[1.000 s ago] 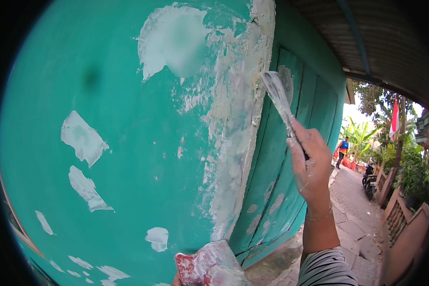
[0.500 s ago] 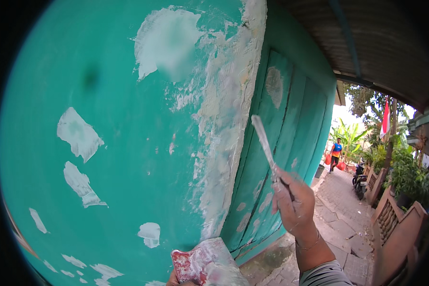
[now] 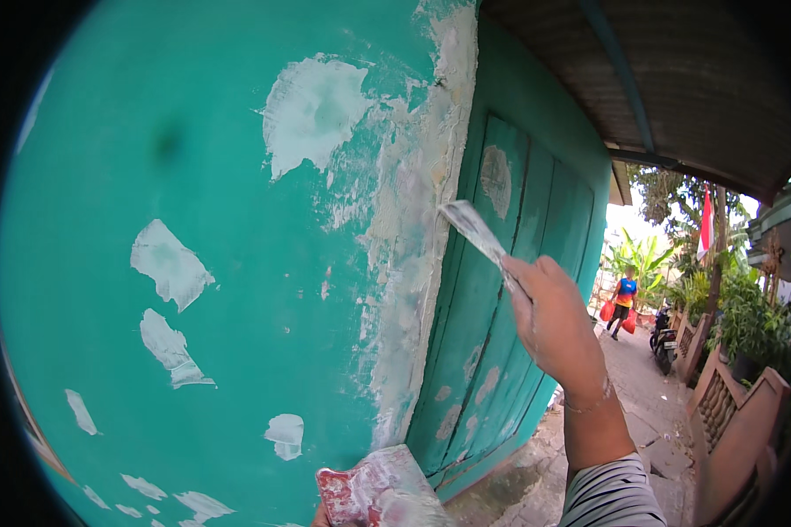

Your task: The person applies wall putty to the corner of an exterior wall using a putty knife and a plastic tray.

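Right hand (image 3: pixel 558 325): closed around the handle of a scraper (image 3: pixel 475 228), fingers and thumb together on it, the handle mostly hidden by the palm.

Scraper: flat blade, coated pale; tilted up and leftward, its tip at the right edge of the green wall (image 3: pixel 228 193), about midway up the part in view. Whether the tip touches cannot be told. The slant appears chosen to bring the blade's end to the edge while the wrist stays clear to the right.

Left hand (image 3: pixel 319 517): mostly cut off by the lower rim; a few fingers show at the left side of a red board (image 3: pixel 382 492). Grip taken as clamped on the board; the thumb's place cannot be told.

Board: smeared with whitish paste, just below the lower end of the wall's right edge. Probably held low and face up so that paste stays on it, within the scraper's reach.

Pale strip (image 3: pixel 417 206): rough, along the wall's right edge, the build thickest at the edge itself.

Pale patches (image 3: pixel 171 263): several, scattered toward the wall's left and lower edges, apart from the strip.

Green panels (image 3: pixel 540 215): around the corner, behind the scraper, pale-spotted.
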The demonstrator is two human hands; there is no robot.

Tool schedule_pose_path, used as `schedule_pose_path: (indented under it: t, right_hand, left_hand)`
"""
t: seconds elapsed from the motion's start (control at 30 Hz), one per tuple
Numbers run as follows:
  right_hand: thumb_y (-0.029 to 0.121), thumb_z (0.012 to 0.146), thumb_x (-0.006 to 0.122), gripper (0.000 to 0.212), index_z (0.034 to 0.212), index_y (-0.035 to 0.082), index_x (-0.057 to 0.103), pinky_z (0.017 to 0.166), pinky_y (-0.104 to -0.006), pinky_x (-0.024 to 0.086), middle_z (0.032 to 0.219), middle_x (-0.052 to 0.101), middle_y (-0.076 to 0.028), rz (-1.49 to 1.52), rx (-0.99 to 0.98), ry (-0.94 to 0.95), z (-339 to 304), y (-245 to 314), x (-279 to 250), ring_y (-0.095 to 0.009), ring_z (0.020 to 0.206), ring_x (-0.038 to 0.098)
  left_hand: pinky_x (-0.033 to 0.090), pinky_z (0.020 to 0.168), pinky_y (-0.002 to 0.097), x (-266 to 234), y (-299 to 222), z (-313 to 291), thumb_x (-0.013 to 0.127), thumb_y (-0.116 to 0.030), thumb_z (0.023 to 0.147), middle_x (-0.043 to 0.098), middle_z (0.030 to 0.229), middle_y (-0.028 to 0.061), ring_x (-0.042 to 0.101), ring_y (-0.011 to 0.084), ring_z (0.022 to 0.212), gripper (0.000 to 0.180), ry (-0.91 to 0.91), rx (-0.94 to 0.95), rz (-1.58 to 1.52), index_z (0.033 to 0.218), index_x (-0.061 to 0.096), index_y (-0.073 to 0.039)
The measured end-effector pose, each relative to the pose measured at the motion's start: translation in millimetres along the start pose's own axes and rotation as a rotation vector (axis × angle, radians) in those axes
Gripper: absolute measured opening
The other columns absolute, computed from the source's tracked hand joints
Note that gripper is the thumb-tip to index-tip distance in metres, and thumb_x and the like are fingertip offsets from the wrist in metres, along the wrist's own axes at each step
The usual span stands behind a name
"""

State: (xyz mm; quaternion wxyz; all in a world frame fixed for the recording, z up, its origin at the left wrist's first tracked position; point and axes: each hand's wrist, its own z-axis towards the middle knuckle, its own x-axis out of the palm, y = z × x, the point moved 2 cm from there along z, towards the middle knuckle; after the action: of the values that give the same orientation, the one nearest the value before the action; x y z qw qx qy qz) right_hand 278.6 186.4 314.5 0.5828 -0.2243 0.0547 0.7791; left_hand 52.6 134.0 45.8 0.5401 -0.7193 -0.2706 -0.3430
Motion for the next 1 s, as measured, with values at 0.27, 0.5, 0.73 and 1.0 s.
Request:
schedule_pose_path:
  t: [0.27,0.5,0.73,1.0]
  right_hand:
    - [0.003,0.092,0.058,0.029,0.121,-0.001,0.062,0.071,-0.0436,0.047,0.090,0.058,-0.021,0.225,-0.107,-0.363,76.9,-48.6,6.5,-0.038,0.075,0.056]
    - [0.002,0.091,0.058,0.030,0.121,-0.001,0.062,0.074,-0.0433,0.048,0.090,0.058,-0.022,0.123,-0.035,-0.203,37.9,-26.3,38.2,-0.040,0.080,0.057]
    - [0.004,0.089,0.060,0.024,0.112,-0.003,0.066,0.074,-0.0431,0.049,0.087,0.062,-0.024,0.316,-0.090,-0.285,46.8,-18.9,-12.3,-0.039,0.078,0.061]
    - [0.006,0.090,0.059,0.023,0.111,-0.002,0.065,0.076,-0.0433,0.048,0.087,0.061,-0.024,0.162,-0.155,-0.363,92.2,-34.4,8.1,-0.041,0.083,0.058]
  left_hand:
    - [0.059,0.075,0.0336,-7.8,9.0,3.0,0.046,0.014,0.071,0.063,0.109,0.0125,0.066,0.0229,0.089,0.076,0.054,-0.015,0.050,0.144,0.041,-0.006]
    - [0.058,0.070,0.0320,-17.1,9.9,-0.1,0.047,0.014,0.070,0.062,0.106,0.0119,0.065,0.0208,0.083,0.078,-0.005,0.020,0.000,0.145,0.040,-0.007]
    - [0.059,0.067,0.0320,-30.7,-0.6,-7.7,0.050,0.012,0.071,0.063,0.103,0.0120,0.066,0.0216,0.081,0.071,-0.079,0.127,0.011,0.139,0.044,-0.006]
    - [0.059,0.066,0.0335,-45.1,3.5,-18.9,0.054,0.008,0.071,0.066,0.088,0.0142,0.068,0.0256,0.076,0.037,-0.221,0.196,-0.016,0.108,0.061,0.008]
